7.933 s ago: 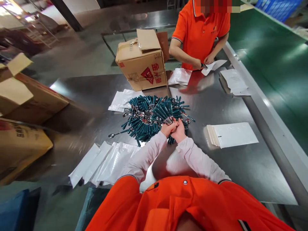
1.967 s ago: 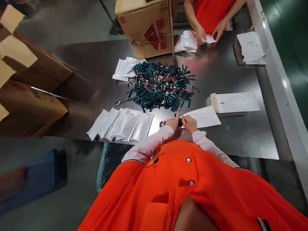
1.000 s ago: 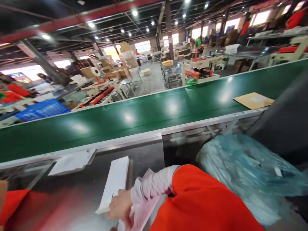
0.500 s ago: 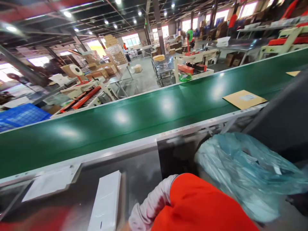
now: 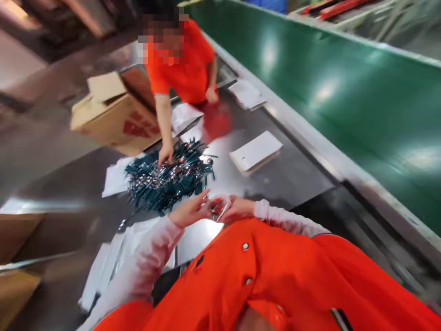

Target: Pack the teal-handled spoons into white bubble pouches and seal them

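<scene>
My left hand (image 5: 192, 211) and my right hand (image 5: 237, 209) meet over the steel table (image 5: 296, 170), close to my chest. Between them they hold a small clear packet (image 5: 218, 207) whose contents are blurred. Just beyond my hands lies a heap of teal-handled spoons (image 5: 168, 177). A person in an orange shirt (image 5: 182, 69) across the table has a hand (image 5: 165, 154) on that heap.
A stack of white bags (image 5: 257, 151) lies right of the heap, and more white bags (image 5: 103, 262) lie at my left. An open cardboard box (image 5: 115, 115) stands behind the heap. A green conveyor belt (image 5: 344, 92) runs along the table's right side.
The view has swung back from the conveyor and hall to the table. My two hands are in sight again, together on the packet. The other person now reaches into the spoon heap.
</scene>
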Tool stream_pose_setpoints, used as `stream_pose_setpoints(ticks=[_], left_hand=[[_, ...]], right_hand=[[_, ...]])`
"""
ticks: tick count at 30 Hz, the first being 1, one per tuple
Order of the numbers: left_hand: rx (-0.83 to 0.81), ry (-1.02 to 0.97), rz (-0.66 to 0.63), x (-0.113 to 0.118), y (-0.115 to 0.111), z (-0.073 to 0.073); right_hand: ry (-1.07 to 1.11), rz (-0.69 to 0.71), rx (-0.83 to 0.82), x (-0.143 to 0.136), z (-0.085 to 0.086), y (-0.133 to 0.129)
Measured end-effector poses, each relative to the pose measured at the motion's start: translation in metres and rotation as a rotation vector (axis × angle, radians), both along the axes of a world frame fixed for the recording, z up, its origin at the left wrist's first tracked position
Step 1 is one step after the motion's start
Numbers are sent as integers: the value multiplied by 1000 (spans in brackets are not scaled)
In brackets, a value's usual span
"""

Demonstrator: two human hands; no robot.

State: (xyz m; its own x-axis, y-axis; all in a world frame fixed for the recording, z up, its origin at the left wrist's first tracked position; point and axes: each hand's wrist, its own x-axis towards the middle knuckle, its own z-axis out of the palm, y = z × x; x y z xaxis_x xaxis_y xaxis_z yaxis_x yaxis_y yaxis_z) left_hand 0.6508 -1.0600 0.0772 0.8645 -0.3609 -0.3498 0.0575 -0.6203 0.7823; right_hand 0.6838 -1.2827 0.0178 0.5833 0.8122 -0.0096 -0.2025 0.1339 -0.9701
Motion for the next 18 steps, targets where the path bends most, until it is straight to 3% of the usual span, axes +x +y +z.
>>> stream_pose_setpoints(ticks=[2, 5, 10, 13, 15, 18], left_hand=[[40, 45, 92, -3, 12, -19], [101, -52, 270, -9, 17, -29], [341, -664, 398, -10, 4, -22], [325, -962, 244, -6, -10, -17], [255, -1038, 72, -5, -25, -15], [210, -1158, 53, 0, -37, -12]], right_hand=[[-13, -17, -66, 5, -26, 6], [-119, -188, -225, 12, -46, 0], [-162, -401, -225, 24, -47, 8], [-115, -589, -169, 20, -40, 28], [-80, -591, -95, 10, -38, 36], [-40, -563, 2, 3, -43, 41]])
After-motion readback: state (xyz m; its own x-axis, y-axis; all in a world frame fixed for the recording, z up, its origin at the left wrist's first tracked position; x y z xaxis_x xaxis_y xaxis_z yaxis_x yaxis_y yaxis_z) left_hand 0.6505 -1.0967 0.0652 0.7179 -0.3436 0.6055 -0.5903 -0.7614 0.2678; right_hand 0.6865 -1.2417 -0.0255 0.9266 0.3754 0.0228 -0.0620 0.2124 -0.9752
